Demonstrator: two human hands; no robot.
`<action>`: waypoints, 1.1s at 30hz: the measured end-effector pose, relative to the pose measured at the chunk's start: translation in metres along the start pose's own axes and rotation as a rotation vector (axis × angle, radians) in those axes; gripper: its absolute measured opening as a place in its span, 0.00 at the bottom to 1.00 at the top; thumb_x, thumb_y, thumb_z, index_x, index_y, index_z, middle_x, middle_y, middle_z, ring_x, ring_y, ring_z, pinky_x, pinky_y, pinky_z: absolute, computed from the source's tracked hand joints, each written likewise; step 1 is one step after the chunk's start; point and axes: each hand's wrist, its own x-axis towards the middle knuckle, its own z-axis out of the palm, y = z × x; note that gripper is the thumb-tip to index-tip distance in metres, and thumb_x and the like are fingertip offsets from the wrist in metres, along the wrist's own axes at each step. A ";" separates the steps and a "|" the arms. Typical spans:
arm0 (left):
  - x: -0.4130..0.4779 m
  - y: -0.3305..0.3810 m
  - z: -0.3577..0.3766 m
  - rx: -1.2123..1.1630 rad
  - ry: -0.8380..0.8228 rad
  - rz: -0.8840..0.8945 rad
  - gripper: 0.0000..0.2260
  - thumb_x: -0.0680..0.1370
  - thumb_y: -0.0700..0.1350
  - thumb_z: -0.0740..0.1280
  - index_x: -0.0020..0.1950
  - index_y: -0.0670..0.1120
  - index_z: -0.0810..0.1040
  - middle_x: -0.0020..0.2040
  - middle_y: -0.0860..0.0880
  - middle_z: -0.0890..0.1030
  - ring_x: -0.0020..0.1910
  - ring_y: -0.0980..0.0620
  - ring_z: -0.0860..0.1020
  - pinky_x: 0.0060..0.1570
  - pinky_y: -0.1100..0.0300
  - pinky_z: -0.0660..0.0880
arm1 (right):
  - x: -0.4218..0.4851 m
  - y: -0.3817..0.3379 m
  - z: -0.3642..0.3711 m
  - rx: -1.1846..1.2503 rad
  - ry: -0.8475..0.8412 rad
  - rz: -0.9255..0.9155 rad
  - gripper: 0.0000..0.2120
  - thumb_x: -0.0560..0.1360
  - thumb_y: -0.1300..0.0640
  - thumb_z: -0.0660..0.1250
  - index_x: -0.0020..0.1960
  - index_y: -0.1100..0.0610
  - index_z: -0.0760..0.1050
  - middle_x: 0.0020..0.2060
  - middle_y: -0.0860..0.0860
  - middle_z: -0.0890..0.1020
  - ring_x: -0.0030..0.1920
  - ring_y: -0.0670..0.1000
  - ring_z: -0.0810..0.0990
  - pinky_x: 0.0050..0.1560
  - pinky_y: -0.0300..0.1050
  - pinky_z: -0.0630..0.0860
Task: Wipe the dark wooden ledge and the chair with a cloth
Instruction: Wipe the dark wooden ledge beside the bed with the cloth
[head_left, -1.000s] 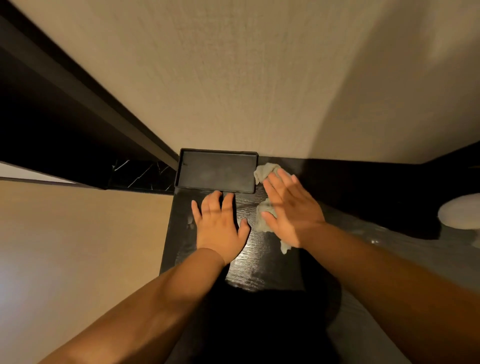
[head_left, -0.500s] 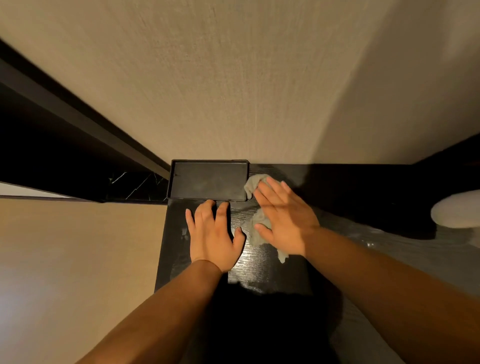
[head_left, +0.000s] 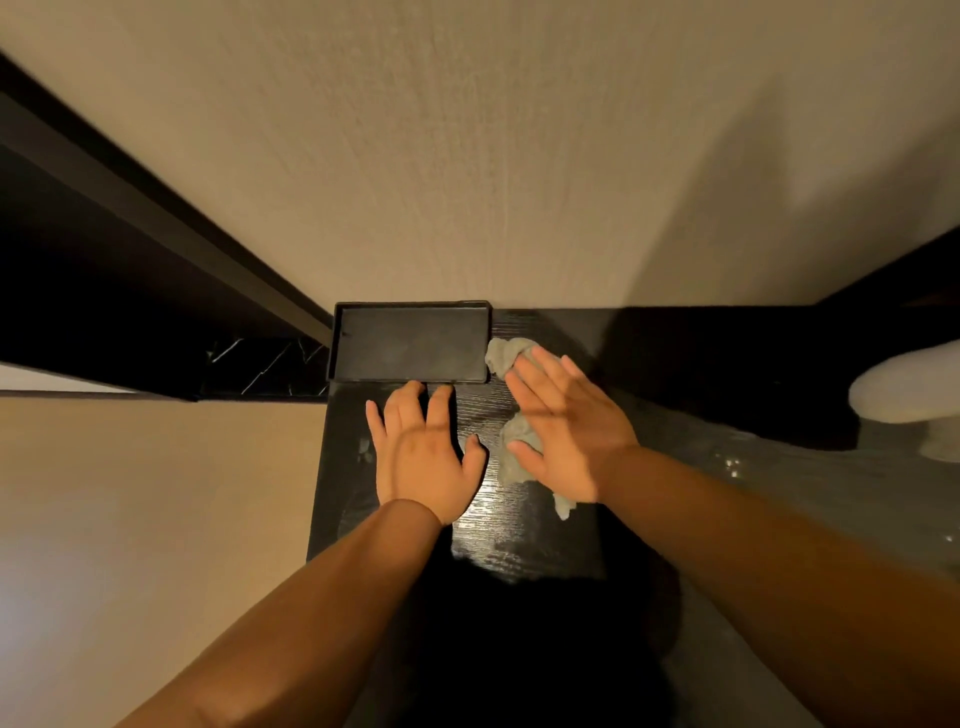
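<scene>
The dark wooden ledge (head_left: 519, 540) runs toward me from the wall, its grain glossy under the light. A crumpled grey cloth (head_left: 506, 356) lies on it, and my right hand (head_left: 566, 436) presses flat on the cloth with fingers spread; cloth shows beyond the fingertips and below the palm. My left hand (head_left: 423, 452) rests flat on the ledge just left of it, fingers apart, fingertips almost at the black tray's near rim. No chair is visible.
A shallow black rectangular tray (head_left: 410, 306) sits at the ledge's far left corner against the beige wall (head_left: 467, 156). A dark door frame (head_left: 156, 218) slants at left. A pale rounded object (head_left: 909, 384) stands at the right edge.
Both hands have stayed in nearly the same place on the ledge; the right hand and cloth shifted only slightly next to the tray. The view tilted a little.
</scene>
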 end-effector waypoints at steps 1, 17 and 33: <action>0.000 0.000 0.001 -0.003 0.002 0.004 0.32 0.75 0.61 0.62 0.76 0.48 0.71 0.73 0.40 0.68 0.75 0.38 0.63 0.80 0.32 0.49 | 0.008 0.003 -0.001 -0.020 0.001 -0.009 0.40 0.78 0.36 0.54 0.81 0.60 0.62 0.81 0.57 0.62 0.83 0.58 0.53 0.82 0.58 0.52; 0.000 0.000 0.000 -0.027 0.017 0.008 0.30 0.76 0.59 0.64 0.75 0.46 0.72 0.72 0.39 0.69 0.76 0.38 0.63 0.80 0.34 0.47 | 0.032 0.017 -0.009 -0.010 -0.062 0.165 0.42 0.78 0.32 0.45 0.84 0.56 0.46 0.84 0.53 0.49 0.83 0.55 0.41 0.82 0.54 0.39; -0.001 -0.002 0.003 -0.023 0.027 0.029 0.31 0.76 0.61 0.61 0.75 0.47 0.70 0.72 0.39 0.68 0.75 0.38 0.63 0.80 0.33 0.48 | 0.001 0.023 -0.010 0.005 0.016 0.427 0.42 0.77 0.35 0.53 0.82 0.61 0.54 0.81 0.59 0.56 0.82 0.60 0.48 0.82 0.57 0.45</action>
